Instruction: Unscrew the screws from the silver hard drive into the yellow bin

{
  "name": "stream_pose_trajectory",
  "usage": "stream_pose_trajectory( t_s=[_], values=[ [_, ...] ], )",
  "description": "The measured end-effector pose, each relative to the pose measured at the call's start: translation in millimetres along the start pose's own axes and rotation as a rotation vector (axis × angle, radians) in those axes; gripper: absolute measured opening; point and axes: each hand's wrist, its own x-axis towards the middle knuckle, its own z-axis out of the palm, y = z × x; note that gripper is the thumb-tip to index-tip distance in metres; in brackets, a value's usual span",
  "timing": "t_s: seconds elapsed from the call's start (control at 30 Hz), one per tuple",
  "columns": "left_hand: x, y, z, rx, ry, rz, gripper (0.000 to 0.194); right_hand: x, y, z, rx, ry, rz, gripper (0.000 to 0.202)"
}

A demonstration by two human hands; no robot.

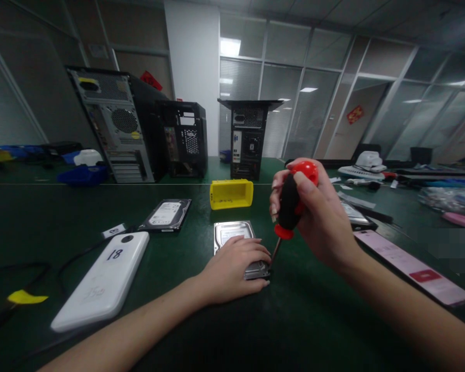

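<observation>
A silver hard drive (232,231) lies on the green table in front of me. My left hand (238,266) grips it from above, fingers across its top and thumb along the near edge, covering much of the drive. My right hand (321,206) is wrapped round the red and black handle of a screwdriver (289,206). The screwdriver leans, its metal shaft pointing down to the drive's near right corner, close to my left fingertips. Whether the tip sits in a screw cannot be made out. Just beyond the drive stands a yellow plastic bin (232,202), its open side towards me.
Another hard drive (166,214) and a white power bank (104,279) marked 18, with a cable, lie to the left. At right are a phone (414,268) with a lit screen and one more drive (356,216). Computer cases (139,124) stand at the back, near a blue bin (83,175).
</observation>
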Motion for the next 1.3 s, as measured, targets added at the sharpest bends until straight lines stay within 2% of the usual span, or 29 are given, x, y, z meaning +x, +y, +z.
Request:
stream_pose_trajectory(
  t_s=[0.27, 0.5, 0.7, 0.93, 1.3],
  values=[
    [1.0, -0.2, 1.4, 0.001, -0.004, -0.006, 0.031, 0.0, 1.5, -1.1, -0.03, 0.008, -0.015, 0.029],
    [0.4, 0.6, -0.2, -0.004, -0.022, -0.018, 0.031, 0.4, -2.0, -1.2, -0.018, -0.029, 0.046, 0.022],
    [0.4, 1.4, -0.3, -0.003, -0.012, -0.014, 0.031, 1.2, -1.1, -1.0, 0.0, -0.055, 0.077, 0.027],
    [1.2, 0.4, 0.4, 0.0, 0.001, -0.008, 0.031, 1.7, 1.6, -2.1, 0.0, -0.018, 0.052, 0.021],
    [0.8, 0.2, 0.0, 0.008, -0.008, -0.005, 0.032, -2.4, -1.2, -0.7, -0.061, -0.09, 0.031, 0.027]
  ],
)
